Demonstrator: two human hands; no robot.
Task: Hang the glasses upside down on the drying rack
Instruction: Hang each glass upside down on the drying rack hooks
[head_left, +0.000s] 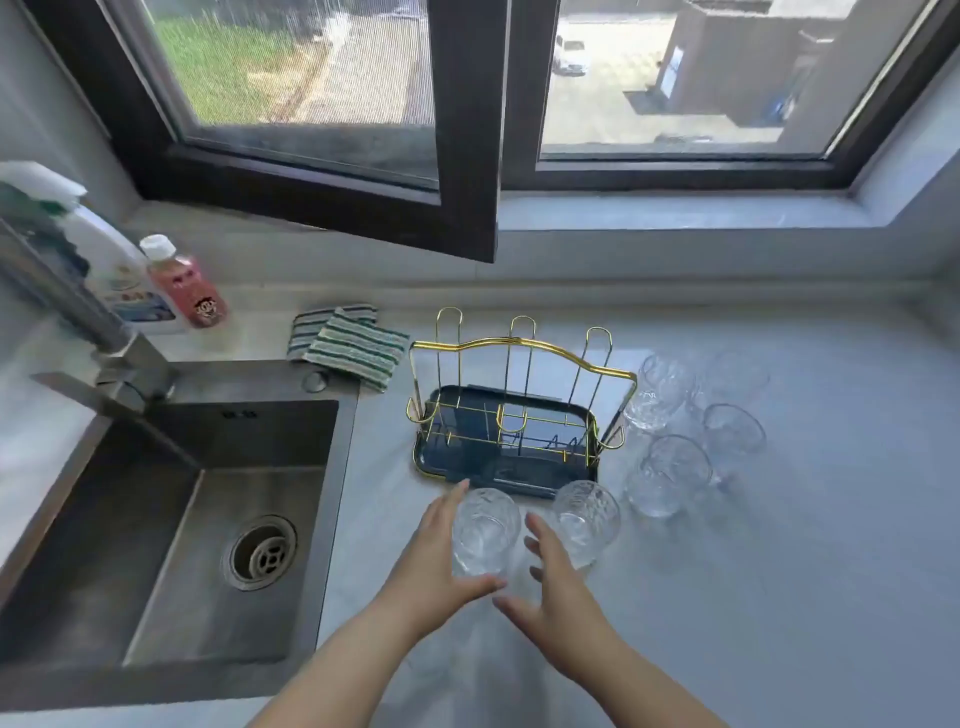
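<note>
A gold wire drying rack with several upright loops stands on a dark blue tray in the middle of the counter; nothing hangs on it. Two clear textured glasses stand upright in front of the tray: one between my hands, another just right of it. My left hand is open with its fingers against the left side of the first glass. My right hand is open between the two glasses, close to both. Several more glasses stand to the right of the rack.
A steel sink with a tap lies at the left. Striped cloths lie behind it, with a spray bottle and a pink bottle in the corner. An opened window frame juts over the counter behind the rack.
</note>
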